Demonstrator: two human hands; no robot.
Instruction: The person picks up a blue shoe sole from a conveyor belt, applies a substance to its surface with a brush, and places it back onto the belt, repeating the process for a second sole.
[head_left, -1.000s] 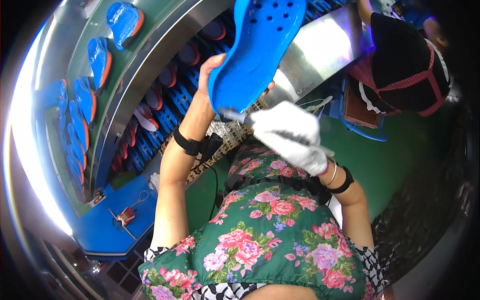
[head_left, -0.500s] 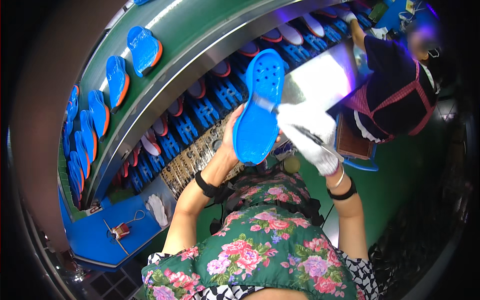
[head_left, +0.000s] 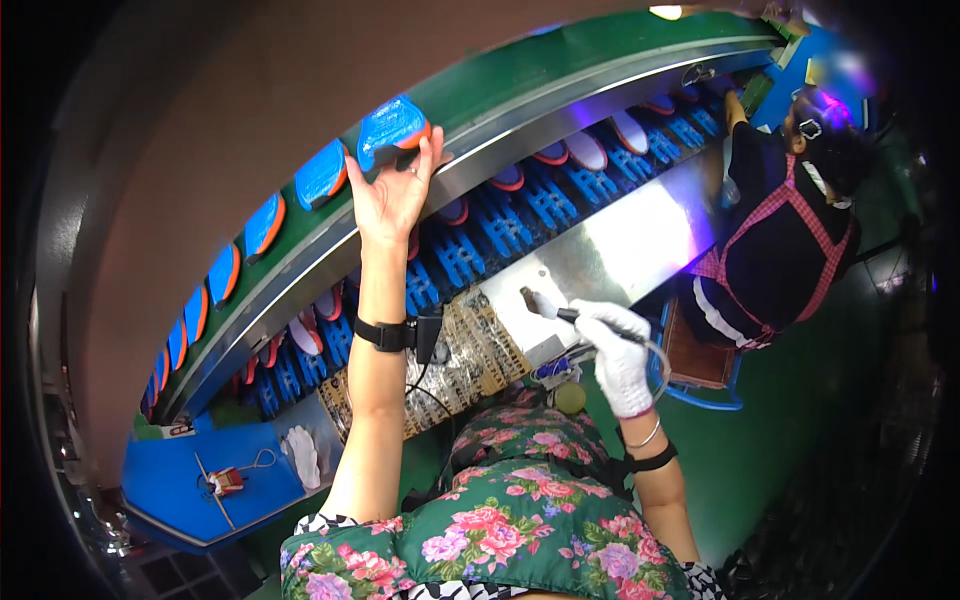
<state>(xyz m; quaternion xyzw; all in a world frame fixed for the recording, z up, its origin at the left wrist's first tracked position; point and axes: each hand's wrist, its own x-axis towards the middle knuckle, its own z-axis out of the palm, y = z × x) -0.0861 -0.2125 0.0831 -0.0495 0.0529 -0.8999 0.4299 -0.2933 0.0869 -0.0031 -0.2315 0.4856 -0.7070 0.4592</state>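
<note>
My left hand [head_left: 392,195] is bare and stretched out to the green conveyor belt. Its thumb and fingers are around the near end of a blue shoe sole [head_left: 390,128] with an orange edge, its top glossy and wet-looking. The sole rests at least partly on the belt; its underside is hidden. My right hand [head_left: 618,355], in a white glove, is closed on a black-handled brush [head_left: 590,318] with a thin tube running from its handle. The brush's tip is over a pale plate [head_left: 515,310] on the bench.
More blue soles [head_left: 265,225] stand in a row along the conveyor belt [head_left: 490,95]. Below it, a rack of blue holders [head_left: 505,230] carries pale-soled uppers. A co-worker [head_left: 780,240] sits at the right. A blue table [head_left: 180,475] at lower left bears a white glove [head_left: 302,455].
My left hand has carried the blue sole from in front of me up and left to the belt. The brush has come away from the sole, and my right hand has moved down.
</note>
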